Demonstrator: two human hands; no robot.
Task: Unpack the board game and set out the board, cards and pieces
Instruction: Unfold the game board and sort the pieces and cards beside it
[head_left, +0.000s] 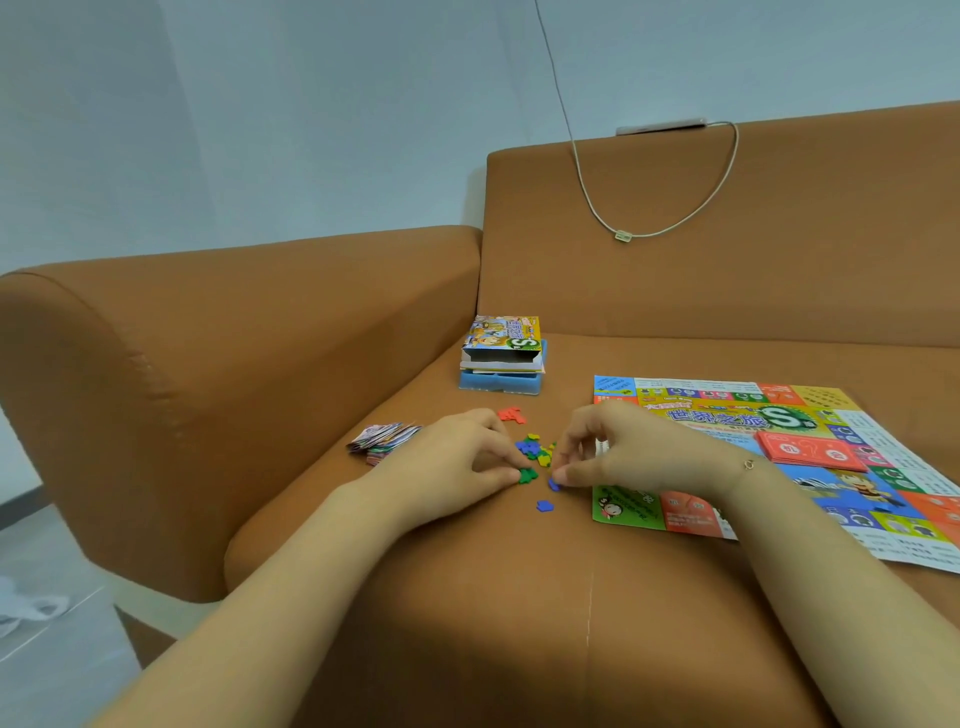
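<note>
Board game pieces, small flat shapes in blue, green, yellow and red, lie scattered on an orange sofa seat between two bare hands. The left hand pinches a green piece between thumb and fingertip; the right hand pinches a blue piece, with another blue piece loose just nearer the person. The unfolded board lies under and beyond the right wrist, showing a large white "S" on a green badge and Chinese characters that appear to read "世界之旅". A red card stack rests on it. A deck of cards sits fanned just outside the left hand. Beyond both hands, the game box, also marked "S", rests on a blue tray near the backrest. The seat's near part lies bare.
</note>
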